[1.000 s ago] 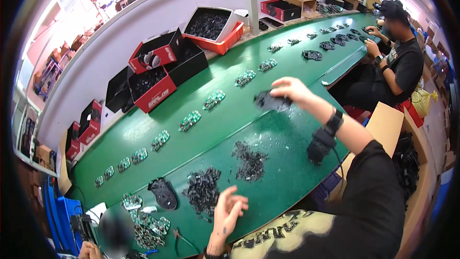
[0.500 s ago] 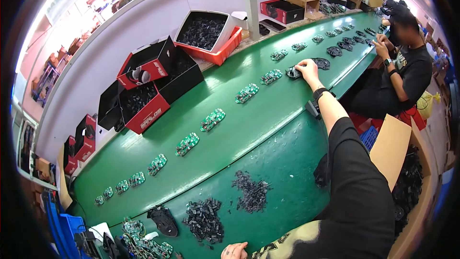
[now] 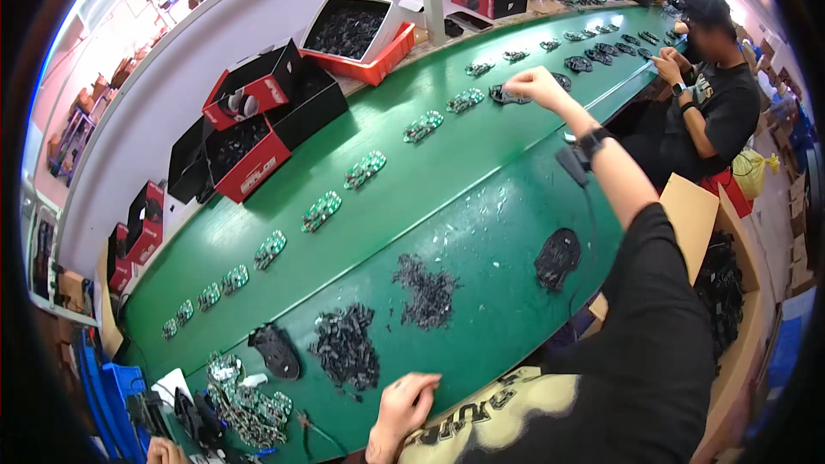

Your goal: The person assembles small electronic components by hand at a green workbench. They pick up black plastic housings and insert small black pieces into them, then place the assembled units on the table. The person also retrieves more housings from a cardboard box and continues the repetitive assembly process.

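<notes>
My right hand [image 3: 534,86] reaches far across the green belt, fingertips pinched over a black mouse shell [image 3: 507,95]. Whether anything sits between those fingertips is hidden. Another dark shell [image 3: 560,82] lies just beyond the hand. My left hand [image 3: 406,404] rests low at the near side of the bench, thumb and fingers apart, holding nothing visible. The closest thing to it is a pile of small black parts [image 3: 345,345]. A second, finer pile [image 3: 426,292] lies farther off. A black mouse shell [image 3: 275,351] is left of the piles; another [image 3: 559,259] lies below my right forearm.
Green circuit boards [image 3: 364,169] run in a row along the belt. Red-and-black boxes [image 3: 249,159] and a red tray [image 3: 378,69] line the far side. Pliers [image 3: 316,431] and a board heap [image 3: 249,404] lie near left. A co-worker [image 3: 718,112] sits right; another hand [image 3: 165,452] shows lower left.
The whole view has shifted, so the scene sits higher and farther left. More of my left hand shows, thumb spread. The shell beneath my right forearm is uncovered. My right hand stays by its shell.
</notes>
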Action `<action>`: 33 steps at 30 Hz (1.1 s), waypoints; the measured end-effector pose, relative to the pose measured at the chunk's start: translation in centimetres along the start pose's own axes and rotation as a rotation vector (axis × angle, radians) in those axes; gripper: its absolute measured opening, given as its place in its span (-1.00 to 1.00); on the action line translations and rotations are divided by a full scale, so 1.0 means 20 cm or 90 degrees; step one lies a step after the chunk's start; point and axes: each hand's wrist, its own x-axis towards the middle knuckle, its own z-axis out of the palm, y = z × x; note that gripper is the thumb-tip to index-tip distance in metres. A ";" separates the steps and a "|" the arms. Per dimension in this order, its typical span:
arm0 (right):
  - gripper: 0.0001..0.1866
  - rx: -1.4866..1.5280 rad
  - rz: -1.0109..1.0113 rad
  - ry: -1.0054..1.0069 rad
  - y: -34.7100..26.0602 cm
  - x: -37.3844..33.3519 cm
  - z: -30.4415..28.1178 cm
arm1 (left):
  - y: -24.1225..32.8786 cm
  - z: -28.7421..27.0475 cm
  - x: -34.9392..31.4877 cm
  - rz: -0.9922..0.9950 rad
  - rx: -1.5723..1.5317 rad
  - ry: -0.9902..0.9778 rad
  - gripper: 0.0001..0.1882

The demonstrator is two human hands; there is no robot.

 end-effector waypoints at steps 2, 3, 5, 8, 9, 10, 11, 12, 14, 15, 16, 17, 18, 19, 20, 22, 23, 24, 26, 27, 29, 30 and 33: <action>-0.64 -0.126 -0.081 -0.306 -0.35 -0.26 0.11 | 0.03 -0.02 0.11 0.110 0.049 -0.063 -0.74; -0.53 -0.145 -0.005 -0.452 -0.43 -0.42 0.10 | 0.06 -0.04 0.20 0.167 0.073 -0.089 -0.71; -0.31 -0.330 -0.076 -0.560 -0.59 -0.72 0.14 | 0.09 -0.05 0.28 0.232 0.109 -0.103 -0.68; -0.18 -0.394 -0.156 -0.539 -0.62 -1.12 0.11 | 0.13 -0.01 0.36 0.308 0.080 -0.124 -0.67; -0.20 -0.405 -0.154 -0.498 -0.62 -1.23 0.12 | 0.14 0.00 0.35 0.310 0.065 -0.121 -0.69; -0.21 -0.418 -0.155 -0.455 -0.62 -1.30 0.12 | 0.15 0.01 0.33 0.314 0.053 -0.114 -0.70; -0.24 -0.402 -0.125 -0.426 -0.59 -1.35 0.12 | 0.15 0.03 0.30 0.306 0.049 -0.105 -0.70; -0.27 -0.390 -0.087 -0.391 -0.58 -1.40 0.12 | 0.15 0.05 0.27 0.292 0.037 -0.097 -0.70; -0.30 -0.378 -0.063 -0.341 -0.58 -1.42 0.12 | 0.14 0.09 0.21 0.265 0.018 -0.092 -0.68; -0.30 -0.390 -0.059 -0.331 -0.59 -1.42 0.12 | 0.12 0.10 0.18 0.253 0.024 -0.086 -0.68; -0.31 -0.402 -0.054 -0.320 -0.60 -1.42 0.14 | 0.11 0.11 0.15 0.208 -0.011 -0.062 -0.69; -0.30 -0.365 -0.068 -0.306 -0.61 -1.42 0.18 | 0.12 0.12 0.12 0.164 -0.046 -0.039 -0.70; -0.30 -0.344 -0.079 -0.305 -0.64 -1.42 0.23 | 0.12 0.13 0.11 0.127 -0.080 -0.023 -0.71; -0.30 -0.325 -0.090 -0.303 -0.69 -1.40 0.30 | 0.11 0.12 0.09 0.030 -0.170 -0.027 -0.71; -0.30 -0.305 -0.101 -0.302 -0.75 -1.39 0.38 | 0.11 0.11 0.08 -0.070 -0.284 -0.043 -0.62; -0.30 -0.176 -0.084 -0.337 -0.92 -1.41 0.58 | 0.14 0.13 0.07 -0.120 -0.372 0.056 -0.53; -0.30 -0.120 -0.060 -0.365 -1.01 -1.43 0.69 | 0.13 0.15 0.07 -0.127 -0.422 0.088 -0.54; -0.29 -0.066 -0.032 -0.392 -1.09 -1.46 0.79 | 0.12 0.17 0.06 -0.134 -0.474 0.118 -0.55; -0.27 -0.092 -0.110 -0.408 -1.17 -1.52 0.95 | 0.05 0.14 0.04 -0.218 -0.560 0.034 -0.59; -0.26 -0.070 -0.169 -0.416 -1.23 -1.52 1.00 | 0.03 0.14 0.01 -0.194 -0.556 0.163 -0.63; -0.28 -0.020 -0.181 -0.469 -1.33 -1.48 1.03 | -0.01 0.08 -0.05 -0.214 -0.594 0.318 -0.73; -0.46 0.014 -0.187 -0.430 -1.31 -1.45 1.05 | 0.00 0.03 -0.10 -0.297 -0.649 0.303 -0.74; -0.74 -0.092 -0.316 -0.248 -1.19 -1.26 1.16 | -0.03 -0.07 -0.24 -0.314 -0.600 0.402 -0.68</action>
